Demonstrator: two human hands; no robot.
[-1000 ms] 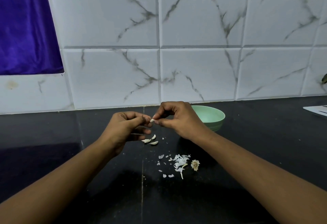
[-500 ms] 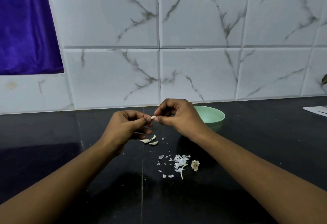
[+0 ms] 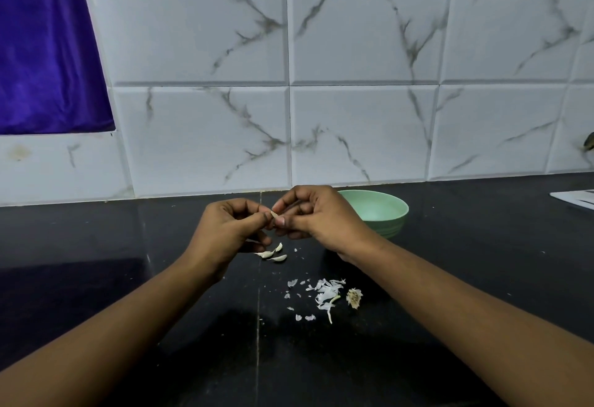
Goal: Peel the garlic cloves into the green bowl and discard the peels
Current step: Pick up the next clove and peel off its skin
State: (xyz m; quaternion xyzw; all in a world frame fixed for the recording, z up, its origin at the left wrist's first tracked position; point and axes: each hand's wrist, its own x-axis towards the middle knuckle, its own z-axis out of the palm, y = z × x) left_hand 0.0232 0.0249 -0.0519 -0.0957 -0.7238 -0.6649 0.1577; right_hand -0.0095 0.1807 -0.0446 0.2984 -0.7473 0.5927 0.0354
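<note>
Left hand (image 3: 228, 230): curled in, with your thumb and forefinger tips pinching one end of the garlic clove (image 3: 274, 214). I'd say that's the anchor that keeps it from turning.
Right hand (image 3: 318, 217): also curled, with your fingertips nipping the same clove from the other side. This looks like the hand that picks at the skin.
Clove in hand: one, held between your two hands above the table (image 3: 128, 278), just left of the green bowl (image 3: 389, 226). Only a pale sliver shows, so I can't tell how much skin is left.
Why held there: probably so the flakes fall on the dark table and not in with the clean garlic.
Green bowl: one, right behind your right hand, so it's a short reach once this clove is bare. No clove shows in the part of the inside that's visible (your hand hides the near rim).
Waiting cloves (image 3: 273, 254): three pale pieces in a tight cluster under your left hand, near enough to grab next.
Peels (image 3: 323, 294): one loose heap nearer to you, with stray flecks around it too small to count. None of it has been thrown away yet.
Root stub (image 3: 353, 297): one, just right of the heap.
Hands at work: two.
</note>
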